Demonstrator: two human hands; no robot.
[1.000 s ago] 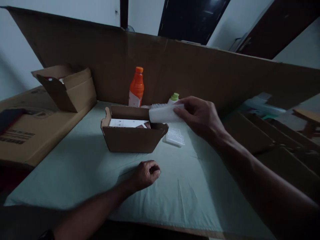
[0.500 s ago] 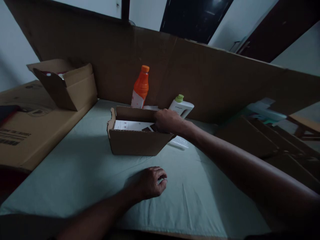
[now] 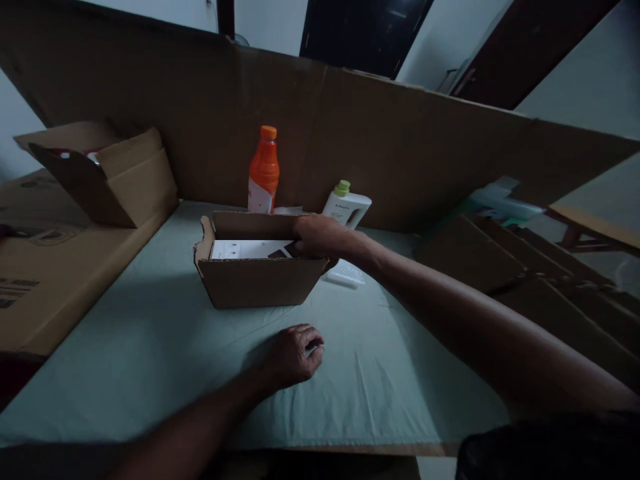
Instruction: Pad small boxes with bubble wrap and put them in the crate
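An open cardboard box stands on the pale green cloth. Inside it lies a white printed carton with dark shapes at its right end. My right hand is closed over the right end wall of the cardboard box. Its fingertips reach down inside and are hidden. My left hand rests on the cloth in front of the box, apart from it. The fingers are curled towards the thumb, and nothing shows between them.
Behind the box stand an orange bottle and a white jug with a green cap. Clear plastic wrap lies right of the box. Another open carton sits at left; more cardboard stands right. A cardboard wall closes the back.
The whole view has shifted, so everything appears a little further left. My right hand stays at the box's right end, and my left hand stays curled on the cloth.
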